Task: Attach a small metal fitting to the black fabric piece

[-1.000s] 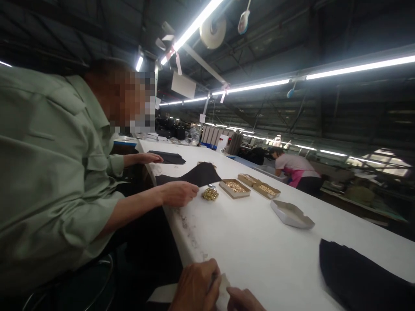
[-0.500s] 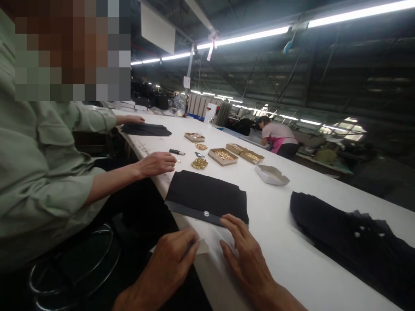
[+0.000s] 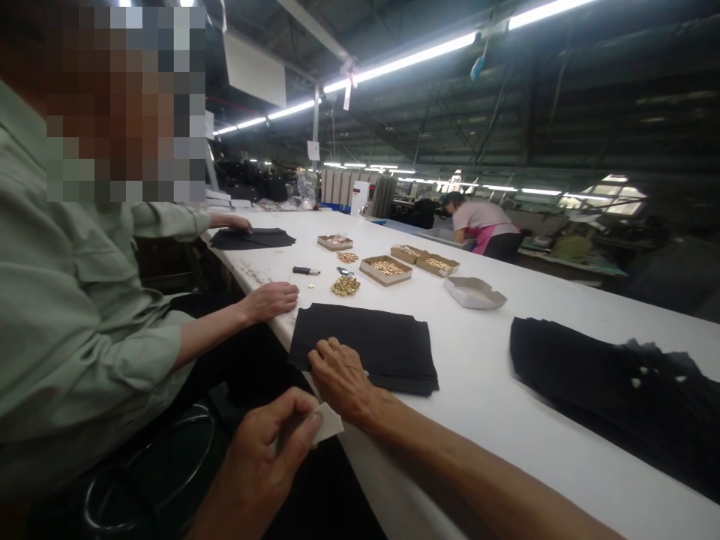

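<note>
My left hand point(image 3: 264, 454) is closed in a pinch on a small white card point(image 3: 326, 424) just off the near edge of the white table point(image 3: 484, 390). My right hand point(image 3: 340, 375) rests with fingers curled on the near edge of a black fabric piece point(image 3: 368, 345), covering the spot where a metal snap showed earlier. A co-worker in a pale green shirt sits at my left, with one hand point(image 3: 270, 300) on the table edge beside the fabric.
A pile of brass snaps point(image 3: 345, 286), a small black tool point(image 3: 307, 271), several cardboard trays of brass parts point(image 3: 385, 269) and a white tray point(image 3: 474, 292) lie beyond. A stack of black fabric point(image 3: 613, 390) sits at right. Another person works far back.
My view dropped down to the table. A black fabric piece now lies in front of me. My right hand moved left onto its near edge, over the snap. My left hand kept the card.
</note>
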Motion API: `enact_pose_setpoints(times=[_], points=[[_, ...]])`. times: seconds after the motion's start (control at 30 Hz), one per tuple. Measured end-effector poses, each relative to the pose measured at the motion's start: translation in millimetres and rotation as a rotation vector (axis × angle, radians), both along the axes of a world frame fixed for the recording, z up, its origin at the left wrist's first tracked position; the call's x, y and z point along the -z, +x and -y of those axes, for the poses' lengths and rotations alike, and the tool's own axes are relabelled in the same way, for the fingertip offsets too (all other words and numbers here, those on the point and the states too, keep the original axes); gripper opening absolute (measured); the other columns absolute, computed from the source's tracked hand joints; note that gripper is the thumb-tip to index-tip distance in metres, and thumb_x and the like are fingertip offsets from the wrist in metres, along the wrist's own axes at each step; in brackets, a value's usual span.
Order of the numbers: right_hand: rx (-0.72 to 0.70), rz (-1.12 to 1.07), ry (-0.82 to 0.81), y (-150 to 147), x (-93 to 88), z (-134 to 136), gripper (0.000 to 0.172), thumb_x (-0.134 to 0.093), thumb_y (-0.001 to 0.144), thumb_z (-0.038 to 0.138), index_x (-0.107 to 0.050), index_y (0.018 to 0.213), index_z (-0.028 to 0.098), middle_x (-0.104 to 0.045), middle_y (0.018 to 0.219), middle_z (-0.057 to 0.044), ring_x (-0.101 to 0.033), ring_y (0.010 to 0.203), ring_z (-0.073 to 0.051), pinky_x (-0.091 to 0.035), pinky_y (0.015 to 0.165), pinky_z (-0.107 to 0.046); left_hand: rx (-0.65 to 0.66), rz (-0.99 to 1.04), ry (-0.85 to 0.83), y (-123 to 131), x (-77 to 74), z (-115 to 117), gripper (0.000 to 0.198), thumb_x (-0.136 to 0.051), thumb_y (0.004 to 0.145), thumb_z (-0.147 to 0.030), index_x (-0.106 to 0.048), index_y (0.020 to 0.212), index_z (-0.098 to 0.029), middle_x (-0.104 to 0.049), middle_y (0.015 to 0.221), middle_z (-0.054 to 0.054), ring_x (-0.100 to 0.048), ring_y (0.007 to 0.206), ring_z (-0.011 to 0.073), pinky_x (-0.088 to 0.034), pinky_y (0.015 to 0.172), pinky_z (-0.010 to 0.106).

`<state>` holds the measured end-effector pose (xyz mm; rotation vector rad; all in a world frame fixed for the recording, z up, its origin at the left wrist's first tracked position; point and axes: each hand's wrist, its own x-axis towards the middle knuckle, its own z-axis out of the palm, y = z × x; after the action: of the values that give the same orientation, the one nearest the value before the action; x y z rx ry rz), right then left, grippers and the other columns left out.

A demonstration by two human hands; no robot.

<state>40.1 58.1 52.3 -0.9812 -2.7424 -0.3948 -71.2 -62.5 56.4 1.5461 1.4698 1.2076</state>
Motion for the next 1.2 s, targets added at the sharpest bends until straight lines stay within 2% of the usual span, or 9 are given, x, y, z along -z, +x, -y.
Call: enact_pose_setpoints(times=[0.2,0.3,0.4,0.47,0.57,0.7,1.03,1.1,1.2], points=[[-0.159,0.087,-0.048,70,-8.9,18,0.011,-0.056,0.091,0.016,-0.065,0.097,0.018,-0.066,0.099,-0.006,-0.057,0.092,-0.021,-0.049,0.08,-0.034,0.105,0.06,-0.049,8,-4.5,-2,0.033,-0.047,0.092,-0.049,-0.055,0.081,-0.02,-0.05,0.069,-0.006,-0.045,0.063,0.0078,-0.036,0.061,0.019],[-0.16,0.002,-0.113,116,-12.3,41,0.032,-0.051,0.088,0.006,-0.062,0.115,0.019,-0.066,0.11,-0.009,-0.058,0.095,-0.022,-0.051,0.083,-0.037,0.122,0.061,-0.064,14,-6.6,-4,0.032,-0.047,0.092,-0.048,-0.055,0.08,-0.02,-0.051,0.07,-0.006,-0.046,0.065,0.0082,-0.036,0.061,0.019],[-0.18,-0.133,-0.225,144,-22.1,66,0.05,-0.046,0.083,0.002,-0.053,0.13,0.016,-0.06,0.128,-0.012,-0.056,0.115,-0.024,-0.049,0.096,-0.039,0.151,-0.009,-0.067,25,-9.3,-8,0.029,-0.047,0.093,-0.045,-0.057,0.08,-0.021,-0.053,0.07,-0.006,-0.046,0.064,0.0087,-0.034,0.059,0.021],[-0.123,-0.302,-0.336,148,-31.5,77,0.044,-0.048,0.086,0.009,-0.053,0.129,0.016,-0.061,0.126,-0.012,-0.057,0.116,-0.023,-0.049,0.096,-0.038,0.168,-0.082,-0.042,34,-11.3,-11,0.026,-0.047,0.093,-0.039,-0.059,0.08,-0.021,-0.056,0.069,-0.006,-0.048,0.062,0.0086,-0.035,0.06,0.022],[0.075,-0.56,-0.595,140,-43.3,80,0.022,-0.051,0.091,0.024,-0.065,0.107,0.021,-0.069,0.1,-0.004,-0.064,0.09,-0.018,-0.052,0.079,-0.031,0.154,-0.213,0.009,46,-12.9,-14,0.022,-0.046,0.093,-0.032,-0.059,0.079,-0.019,-0.059,0.071,-0.004,-0.052,0.064,0.0098,-0.036,0.065,0.023],[0.194,-0.71,-0.818,128,-48.1,74,0.014,-0.059,0.087,0.027,-0.07,0.092,0.019,-0.067,0.082,0.0,-0.061,0.076,-0.015,-0.047,0.069,-0.028,0.154,-0.313,0.048,55,-12.2,-16,0.021,-0.045,0.093,-0.03,-0.059,0.082,-0.019,-0.063,0.077,-0.001,-0.058,0.07,0.0125,-0.038,0.069,0.025],[0.141,-0.716,-0.708,131,-47.0,77,0.014,-0.059,0.084,0.016,-0.065,0.071,0.016,-0.057,0.065,0.003,-0.049,0.061,-0.009,-0.037,0.059,-0.023,0.235,-0.271,0.056,64,-9.9,-16,0.022,-0.044,0.096,-0.031,-0.062,0.089,-0.02,-0.067,0.083,-0.001,-0.063,0.076,0.0141,-0.041,0.072,0.025],[0.107,-0.675,-0.645,131,-45.7,79,0.016,-0.058,0.084,0.016,-0.063,0.069,0.016,-0.055,0.064,0.003,-0.048,0.06,-0.009,-0.036,0.06,-0.024,0.221,-0.258,0.005,65,-8.6,-16,0.022,-0.044,0.096,-0.033,-0.06,0.106,-0.022,-0.069,0.088,0.0,-0.064,0.081,0.0169,-0.042,0.075,0.028],[0.065,-0.633,-0.589,130,-42.7,81,0.016,-0.056,0.085,0.013,-0.06,0.069,0.017,-0.053,0.065,0.004,-0.046,0.06,-0.009,-0.035,0.059,-0.024,0.202,-0.252,-0.04,63,-9.1,-15,0.042,-0.046,0.095,-0.035,-0.043,0.135,-0.025,-0.071,0.094,0.001,-0.065,0.088,0.0203,-0.043,0.082,0.032]])
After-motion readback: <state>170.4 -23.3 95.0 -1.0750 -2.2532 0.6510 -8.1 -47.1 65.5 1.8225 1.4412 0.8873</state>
